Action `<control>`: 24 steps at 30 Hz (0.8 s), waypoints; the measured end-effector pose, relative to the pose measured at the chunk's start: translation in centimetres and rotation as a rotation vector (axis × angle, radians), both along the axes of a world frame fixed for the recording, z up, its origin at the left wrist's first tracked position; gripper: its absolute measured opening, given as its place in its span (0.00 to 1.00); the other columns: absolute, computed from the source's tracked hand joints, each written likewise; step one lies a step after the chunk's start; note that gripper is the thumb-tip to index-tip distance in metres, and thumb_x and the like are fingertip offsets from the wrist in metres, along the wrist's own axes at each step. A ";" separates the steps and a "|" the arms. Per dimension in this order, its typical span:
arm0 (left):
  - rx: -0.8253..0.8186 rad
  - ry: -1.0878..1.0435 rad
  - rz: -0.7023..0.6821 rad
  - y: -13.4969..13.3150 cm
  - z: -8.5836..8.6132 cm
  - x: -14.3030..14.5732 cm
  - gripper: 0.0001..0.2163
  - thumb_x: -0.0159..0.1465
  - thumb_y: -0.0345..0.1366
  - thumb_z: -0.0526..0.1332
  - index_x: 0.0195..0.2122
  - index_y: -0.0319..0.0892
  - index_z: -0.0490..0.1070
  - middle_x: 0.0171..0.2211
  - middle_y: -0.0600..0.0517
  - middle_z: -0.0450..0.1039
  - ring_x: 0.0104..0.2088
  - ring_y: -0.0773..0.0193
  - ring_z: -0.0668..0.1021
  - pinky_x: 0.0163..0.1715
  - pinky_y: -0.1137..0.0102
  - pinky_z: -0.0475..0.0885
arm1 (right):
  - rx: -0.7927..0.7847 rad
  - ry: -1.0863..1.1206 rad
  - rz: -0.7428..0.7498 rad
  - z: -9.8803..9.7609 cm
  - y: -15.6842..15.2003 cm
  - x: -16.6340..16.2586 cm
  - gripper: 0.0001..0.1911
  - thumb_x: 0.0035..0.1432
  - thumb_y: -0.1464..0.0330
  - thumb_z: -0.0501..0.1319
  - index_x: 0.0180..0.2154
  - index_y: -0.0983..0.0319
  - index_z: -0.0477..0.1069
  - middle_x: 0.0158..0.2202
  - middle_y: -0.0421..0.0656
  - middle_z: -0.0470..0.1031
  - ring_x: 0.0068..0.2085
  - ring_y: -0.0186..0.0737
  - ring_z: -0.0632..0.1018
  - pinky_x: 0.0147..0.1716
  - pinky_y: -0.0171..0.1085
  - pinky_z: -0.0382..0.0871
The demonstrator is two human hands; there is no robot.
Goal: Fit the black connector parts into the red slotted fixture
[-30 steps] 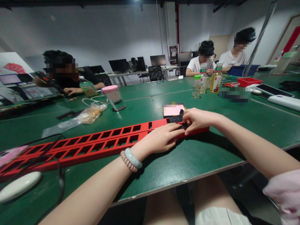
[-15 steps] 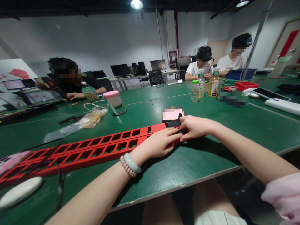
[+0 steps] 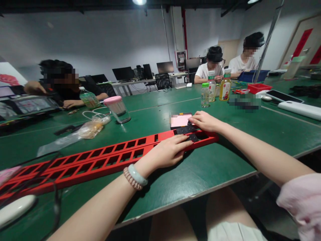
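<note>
A long red slotted frame lies across the table, its two rows of rectangular openings running to the right. My left hand rests flat over its near side, fingers stretched toward a black insert seated in the near row. Another black insert sits in the far row. My right hand is at the right edge of a small black-rimmed box with a pink inside. Its fingers are bent together by a small dark piece there; what they grip is hidden.
A pink-lidded jar and a plastic bag are beyond the frame. Bottles, a red tray and a phone stand farther right. A black cable crosses the frame's left end. Other people sit across the table.
My right hand has lifted off the black insert in the near row and moved back to the box, baring the frame's right end. My left hand stays on the frame. The view has shifted slightly.
</note>
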State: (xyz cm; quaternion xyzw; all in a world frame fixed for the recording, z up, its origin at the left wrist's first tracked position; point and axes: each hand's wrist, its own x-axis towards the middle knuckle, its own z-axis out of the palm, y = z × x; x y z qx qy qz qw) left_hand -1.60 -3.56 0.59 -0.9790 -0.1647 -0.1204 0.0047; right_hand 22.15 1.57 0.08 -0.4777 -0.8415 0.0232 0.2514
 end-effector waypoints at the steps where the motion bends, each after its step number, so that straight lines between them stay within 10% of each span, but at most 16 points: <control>1: 0.004 -0.003 -0.003 0.0 0.0 0.0 0.19 0.62 0.30 0.52 0.55 0.45 0.58 0.56 0.45 0.57 0.55 0.57 0.63 0.54 0.60 0.61 | -0.015 -0.026 -0.026 -0.4 0.3 -0.1 0.26 0.61 0.55 0.42 0.47 0.60 0.70 0.43 0.50 0.70 0.44 0.42 0.68 0.44 0.39 0.59; 14: 0.013 -0.020 -0.009 0.0 -0.1 -0.1 0.19 0.62 0.30 0.53 0.55 0.44 0.58 0.56 0.45 0.57 0.55 0.57 0.63 0.54 0.59 0.60 | -0.219 -0.239 -0.149 -0.8 1.7 -1.8 0.29 0.59 0.51 0.36 0.48 0.53 0.68 0.50 0.50 0.66 0.48 0.56 0.64 0.44 0.57 0.52; 24: 0.013 0.019 0.007 -0.1 0.1 -0.1 0.20 0.62 0.30 0.53 0.56 0.44 0.57 0.56 0.45 0.57 0.56 0.57 0.62 0.54 0.59 0.61 | 0.017 0.208 -0.093 -1.4 1.8 -0.8 0.14 0.51 0.61 0.58 0.38 0.62 0.68 0.34 0.43 0.70 0.34 0.36 0.68 0.35 0.35 0.59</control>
